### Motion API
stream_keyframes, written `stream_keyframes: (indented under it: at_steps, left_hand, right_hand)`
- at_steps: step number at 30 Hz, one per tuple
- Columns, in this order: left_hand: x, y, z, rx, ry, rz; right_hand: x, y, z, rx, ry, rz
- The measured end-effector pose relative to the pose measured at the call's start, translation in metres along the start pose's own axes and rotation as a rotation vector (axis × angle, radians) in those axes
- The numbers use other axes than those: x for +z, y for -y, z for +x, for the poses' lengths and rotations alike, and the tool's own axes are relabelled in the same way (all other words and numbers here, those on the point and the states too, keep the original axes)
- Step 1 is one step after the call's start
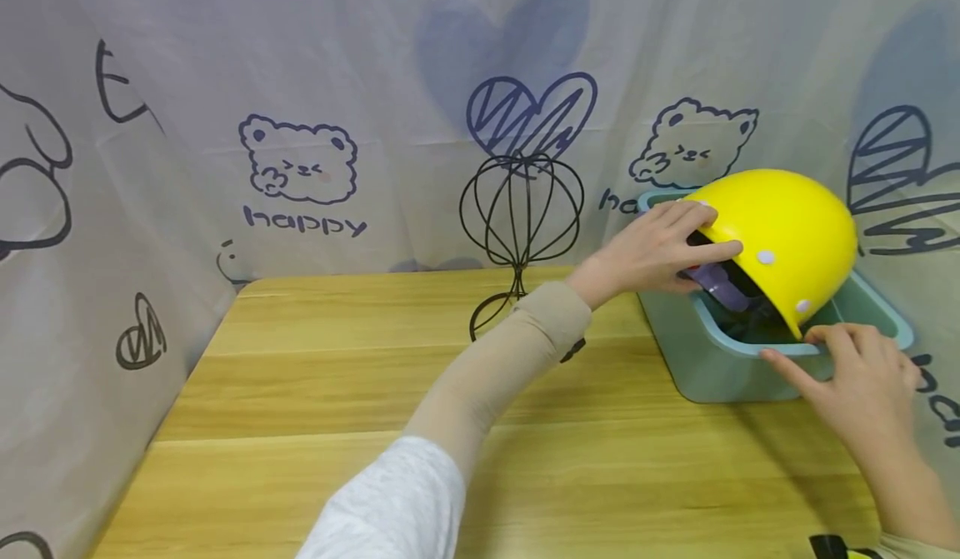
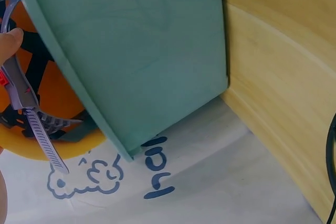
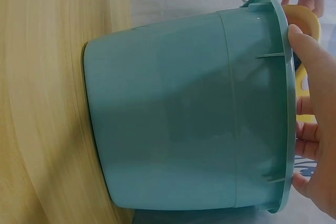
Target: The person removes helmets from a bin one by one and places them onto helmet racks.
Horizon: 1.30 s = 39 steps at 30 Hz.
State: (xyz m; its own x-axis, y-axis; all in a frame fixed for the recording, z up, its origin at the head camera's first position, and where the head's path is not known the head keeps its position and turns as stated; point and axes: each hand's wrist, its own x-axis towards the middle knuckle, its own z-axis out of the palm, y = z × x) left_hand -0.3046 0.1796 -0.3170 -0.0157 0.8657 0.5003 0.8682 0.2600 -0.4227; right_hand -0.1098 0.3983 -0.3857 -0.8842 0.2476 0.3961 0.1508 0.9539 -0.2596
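Note:
A yellow hard hat (image 1: 787, 226) sits tilted in the mouth of a blue-green plastic bin (image 1: 720, 367) at the right of the table. My left hand (image 1: 663, 247) grips the hat by its near left edge, with the thumb on the inside straps in the left wrist view. A lilac adjusting strap (image 2: 42, 137) hangs out of the hat, whose inside looks orange there. My right hand (image 1: 870, 384) holds the bin's front rim, its fingers over the edge and its thumb along the rim (image 3: 290, 93). The bin's floor is hidden.
A black wire stand (image 1: 519, 209) with a globe-shaped top stands at the back middle, partly behind my left forearm. At the bottom right edge shows part of a black and yellow thing (image 1: 832, 546). A printed curtain (image 1: 405, 59) hangs behind the wooden table (image 1: 315, 392).

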Motion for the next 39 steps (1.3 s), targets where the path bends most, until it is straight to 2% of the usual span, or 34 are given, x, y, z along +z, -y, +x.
stream_keyframes:
  at_steps: [7, 17, 33, 39]
  left_hand:
    - [-0.008, 0.005, -0.001, 0.004, -0.049, 0.043]
    - [-0.024, 0.010, -0.005, -0.007, -0.012, 0.095]
    - [-0.046, 0.011, -0.008, 0.020, -0.080, 0.127]
    - [-0.057, 0.014, -0.012, 0.029, -0.079, 0.139]
  right_hand:
    - [-0.002, 0.001, 0.001, -0.006, -0.002, -0.004]
    - [-0.002, 0.004, 0.003, 0.001, 0.010, -0.002]
    - [-0.002, 0.004, 0.001, 0.029, 0.031, -0.015]
    - [-0.002, 0.005, 0.000, 0.039, 0.036, -0.016]
